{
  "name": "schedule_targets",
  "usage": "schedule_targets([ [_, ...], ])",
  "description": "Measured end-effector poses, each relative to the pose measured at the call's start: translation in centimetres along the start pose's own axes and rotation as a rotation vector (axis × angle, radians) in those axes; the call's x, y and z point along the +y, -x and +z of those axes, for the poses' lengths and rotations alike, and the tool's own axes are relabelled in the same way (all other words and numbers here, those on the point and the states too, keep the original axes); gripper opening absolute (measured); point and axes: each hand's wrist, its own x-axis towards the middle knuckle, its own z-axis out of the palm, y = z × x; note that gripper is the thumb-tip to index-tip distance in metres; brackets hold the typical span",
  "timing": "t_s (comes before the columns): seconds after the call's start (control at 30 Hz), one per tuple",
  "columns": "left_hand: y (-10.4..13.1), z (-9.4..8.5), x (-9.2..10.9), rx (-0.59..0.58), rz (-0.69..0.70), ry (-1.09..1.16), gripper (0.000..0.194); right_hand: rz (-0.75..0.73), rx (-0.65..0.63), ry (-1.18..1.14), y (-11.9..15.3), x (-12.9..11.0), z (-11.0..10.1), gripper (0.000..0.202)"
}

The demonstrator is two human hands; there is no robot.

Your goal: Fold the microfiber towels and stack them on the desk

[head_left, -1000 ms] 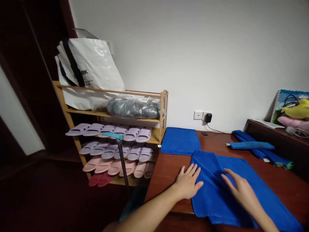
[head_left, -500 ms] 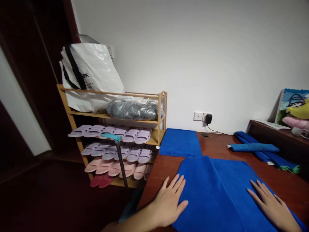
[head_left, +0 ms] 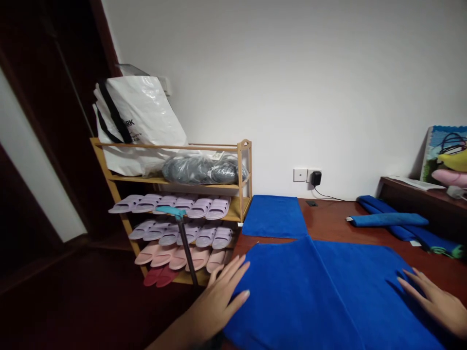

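Observation:
A large blue cloth (head_left: 292,291) lies spread over the near part of the wooden table, with a raised crease running down its middle. At its left edge is my left hand (head_left: 219,294), fingers stretched out and thumb apart. My right hand (head_left: 434,296) is over the cloth's right side, fingers extended, with a shadow below it. Neither hand grips anything. Behind the large cloth, a folded blue cloth (head_left: 275,216) lies flat at the table's back left corner.
Rolled blue cloths (head_left: 388,220) lie crossed at the back right of the table (head_left: 328,221). To the left stands a wooden shoe rack (head_left: 242,189) with slippers (head_left: 219,208) and a white bag (head_left: 146,107). A broom-like handle (head_left: 188,250) leans before it. A black plug (head_left: 316,178) sits in the wall.
My left hand has moved left and my right hand has moved right. The cloth's left part now spreads farther left across the table, flatter than before. The view has shifted slightly.

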Motion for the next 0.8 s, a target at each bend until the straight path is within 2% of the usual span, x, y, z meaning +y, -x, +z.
schedule_targets([
  [0.1, -4.5, 0.6, -0.7, 0.067, -0.093, 0.010, 0.056, 0.015, -0.151, -0.015, -3.7, -1.7, 0.1, 0.068],
  [0.2, -8.3, 2.3, -1.9, 0.033, -0.123, 0.018, 0.057, -0.036, -0.226, 0.077, -6.1, -2.5, 1.4, 0.064],
  [0.27, -9.6, 3.6, -2.7, 0.057, -0.093, 0.005, 0.049, -0.063, -0.242, 0.133, -6.7, -2.0, 2.7, 0.060],
  [0.4, -9.8, 4.8, -3.5, 0.198, 0.011, 0.066, 0.026, -0.083, -0.211, 0.152, -6.8, -0.2, 4.3, 0.061],
  [0.53, -9.7, 4.1, -3.6, 0.260, 0.037, 0.379, 0.011, -0.083, -0.234, 0.136, -6.8, 0.3, 4.3, 0.060],
  [0.63, -9.9, 3.2, -3.8, 0.274, -0.061, 0.677, 0.026, -0.069, -0.228, 0.123, -6.8, 0.9, 4.3, 0.061],
  [0.7, -10.0, 2.5, -4.1, 0.283, -0.120, 0.766, 0.034, -0.059, -0.217, 0.116, -6.7, 1.6, 4.3, 0.060],
  [0.8, -10.1, 1.4, -4.9, 0.229, -0.211, 0.860, 0.038, -0.064, -0.212, 0.118, -6.3, 2.8, 4.1, 0.057],
])
